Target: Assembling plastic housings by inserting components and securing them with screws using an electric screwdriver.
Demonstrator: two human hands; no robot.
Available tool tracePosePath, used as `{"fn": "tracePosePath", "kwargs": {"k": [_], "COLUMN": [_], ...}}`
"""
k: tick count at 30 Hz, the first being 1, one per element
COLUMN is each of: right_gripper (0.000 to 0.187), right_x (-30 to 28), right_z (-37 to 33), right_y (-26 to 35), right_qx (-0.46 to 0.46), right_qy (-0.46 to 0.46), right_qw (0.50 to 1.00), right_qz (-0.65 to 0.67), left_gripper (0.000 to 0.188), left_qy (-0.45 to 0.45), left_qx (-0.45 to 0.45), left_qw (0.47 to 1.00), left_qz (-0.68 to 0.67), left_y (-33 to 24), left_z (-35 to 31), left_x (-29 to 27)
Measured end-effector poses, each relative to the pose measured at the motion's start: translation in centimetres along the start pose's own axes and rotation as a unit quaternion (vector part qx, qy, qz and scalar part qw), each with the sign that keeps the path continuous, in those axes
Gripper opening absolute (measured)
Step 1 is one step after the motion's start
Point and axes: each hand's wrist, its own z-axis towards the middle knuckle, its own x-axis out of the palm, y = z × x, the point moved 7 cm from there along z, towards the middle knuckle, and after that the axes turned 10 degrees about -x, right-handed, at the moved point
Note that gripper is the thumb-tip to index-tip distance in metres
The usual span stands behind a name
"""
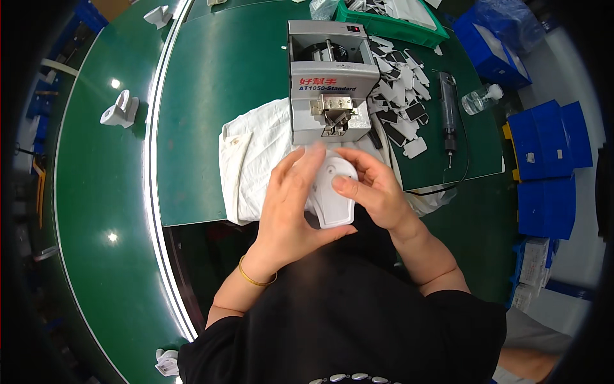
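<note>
Between my two hands is a white plastic housing part [339,208], rounded at its far end and narrower toward me, with a recessed inner face and a small round hole. My left hand [288,201] is wrapped along its left side, thumb under the near end; its fingertips are slightly blurred. My right hand [374,189] grips the right side, with the thumb pressed on the inner face. Just beyond my hands stands a grey bench machine [334,83] with a metal feed outlet at its front. Under and beside it lies a white cloth [256,157].
Flat white and black pieces [403,89] lie heaped right of the machine, below a green bin [396,25]. Farther right are an electric screwdriver [449,109], a clear bottle [480,101] and blue bins [543,141]. On the left, a green conveyor [102,192] carries white parts [119,110].
</note>
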Motion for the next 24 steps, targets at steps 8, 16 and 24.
{"fn": "tracePosePath", "kwargs": {"k": [8, 16, 24], "right_gripper": [0.022, 0.018, 0.049], "right_x": [-7.3, -15.1, -14.1], "right_z": [1.2, 5.9, 9.6], "right_y": [0.8, 3.2, 0.9], "right_qx": [-0.070, -0.144, -0.151], "right_qy": [-0.116, -0.262, -0.185], "right_qw": [0.978, 0.835, 0.710], "right_qz": [-0.157, -0.461, -0.662], "left_gripper": [0.117, 0.118, 0.122], "left_qy": [0.080, 0.054, 0.066], "left_qx": [-0.114, -0.100, -0.076], "left_qw": [0.973, 0.986, 0.990], "left_qz": [-0.186, -0.124, -0.103], "left_y": [2.7, 5.5, 5.1], "left_z": [-1.3, -1.6, -1.6], "left_x": [2.0, 5.8, 6.0]}}
